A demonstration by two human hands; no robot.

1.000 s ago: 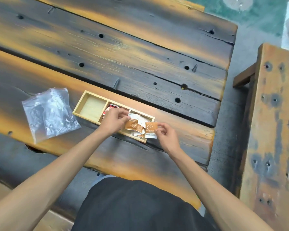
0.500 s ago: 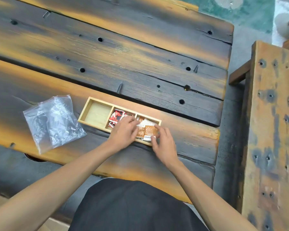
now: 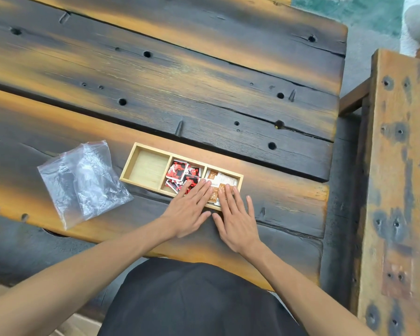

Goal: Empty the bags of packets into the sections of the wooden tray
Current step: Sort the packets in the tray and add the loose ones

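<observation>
Two clear plastic bags [image 3: 83, 180] are seen lying flat and crumpled on the left of the dark wooden table [image 3: 204, 76]. Just to their right, the wooden tray [image 3: 141, 147] is set on the table. Its left section is bare. Its middle section is filled with red and black packets [image 3: 180, 172]. Its right section is filled with orange and white packets [image 3: 220, 178].

The left hand [image 3: 188, 210] is laid flat, palm down, with fingers straight and close together. Its fingertips are pressed on the packets at the near edge of the tray. The right hand [image 3: 237, 219] is laid flat just beside it, fingers spread a little, with fingertips on the orange and white packets. Nothing is gripped by either hand. Both arms are stretched forward from a dark shirt [image 3: 199, 299]. A wooden bench [image 3: 398, 190] is seen on the far right.
</observation>
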